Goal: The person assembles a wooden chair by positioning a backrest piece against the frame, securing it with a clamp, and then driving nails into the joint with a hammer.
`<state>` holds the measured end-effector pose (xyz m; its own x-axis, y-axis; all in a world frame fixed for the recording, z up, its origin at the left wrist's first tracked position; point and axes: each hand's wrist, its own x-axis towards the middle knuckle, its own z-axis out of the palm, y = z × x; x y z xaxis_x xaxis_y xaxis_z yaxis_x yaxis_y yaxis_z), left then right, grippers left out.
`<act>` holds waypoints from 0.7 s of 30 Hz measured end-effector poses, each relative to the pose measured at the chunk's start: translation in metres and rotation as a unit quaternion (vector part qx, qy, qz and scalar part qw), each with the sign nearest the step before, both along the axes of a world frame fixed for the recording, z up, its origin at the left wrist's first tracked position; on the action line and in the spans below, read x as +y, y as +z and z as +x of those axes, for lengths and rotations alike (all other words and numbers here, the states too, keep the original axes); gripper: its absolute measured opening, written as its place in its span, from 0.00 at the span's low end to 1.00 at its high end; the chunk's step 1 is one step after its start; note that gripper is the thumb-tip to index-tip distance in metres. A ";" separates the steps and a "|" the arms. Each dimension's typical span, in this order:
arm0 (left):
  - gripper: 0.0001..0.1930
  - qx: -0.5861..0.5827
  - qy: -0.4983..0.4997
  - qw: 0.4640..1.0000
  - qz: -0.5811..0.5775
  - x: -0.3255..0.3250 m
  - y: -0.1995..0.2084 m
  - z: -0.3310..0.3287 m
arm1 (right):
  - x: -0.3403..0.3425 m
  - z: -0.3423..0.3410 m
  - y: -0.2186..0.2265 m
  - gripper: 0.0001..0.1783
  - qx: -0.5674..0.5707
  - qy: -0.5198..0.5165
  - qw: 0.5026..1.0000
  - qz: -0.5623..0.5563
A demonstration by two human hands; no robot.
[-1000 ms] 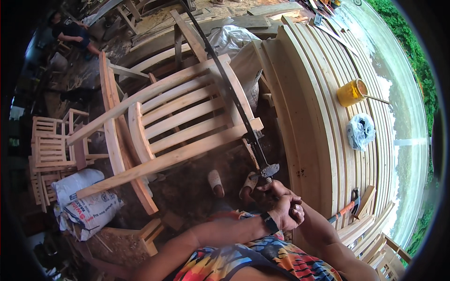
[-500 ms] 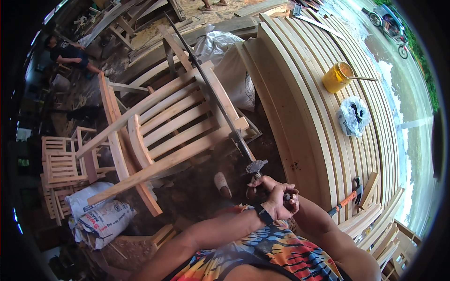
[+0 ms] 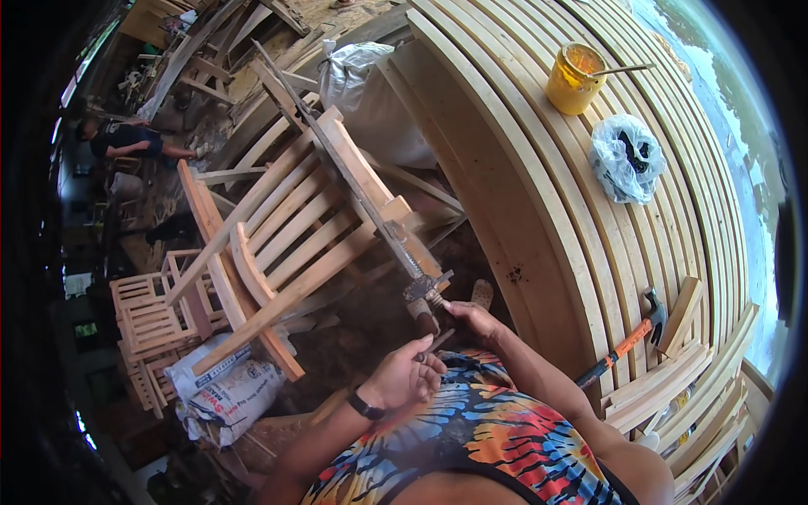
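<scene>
A long metal bar clamp (image 3: 364,199) lies across the end of a slatted wooden chair frame (image 3: 296,293), its screw end toward me. My left hand (image 3: 402,375), with a dark band at the wrist, pinches the clamp's thin dark handle rod (image 3: 439,339). At the screw, just below the clamp's head (image 3: 427,286), my right hand (image 3: 478,323) has its fingers closed on the threaded part. Part of its grip is hidden by the hand itself.
Stacked planks (image 3: 539,194) on the right carry a yellow jar (image 3: 576,80) with a stick, a plastic bag (image 3: 626,160) and an orange-handled hammer (image 3: 627,340). Filled sacks (image 3: 231,396) and small chairs (image 3: 151,303) stand left. A person (image 3: 126,140) sits farther off.
My left hand has moved left, away from my right hand, and is now on the handle rod. The view has shifted, and the clamp's head appears lower and farther left.
</scene>
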<state>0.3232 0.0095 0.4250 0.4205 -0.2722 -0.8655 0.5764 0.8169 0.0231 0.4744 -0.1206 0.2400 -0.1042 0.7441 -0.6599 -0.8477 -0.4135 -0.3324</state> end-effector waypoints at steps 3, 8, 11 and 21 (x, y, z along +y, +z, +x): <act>0.36 0.049 -0.105 0.976 0.186 -0.017 -0.007 0.010 | -0.004 0.006 0.011 0.33 -0.176 0.030 0.982 -0.068; 0.36 0.046 -0.142 0.953 0.265 -0.027 -0.055 0.017 | -0.014 0.027 0.047 0.38 -0.420 0.153 0.885 -0.129; 0.34 0.045 -0.190 0.943 0.270 -0.029 -0.058 0.026 | -0.023 0.039 0.070 0.39 -0.411 0.161 0.892 -0.093; 0.17 -0.020 -0.246 0.872 0.423 0.004 0.000 0.035 | -0.058 0.076 0.103 0.28 -0.494 0.171 0.850 -0.055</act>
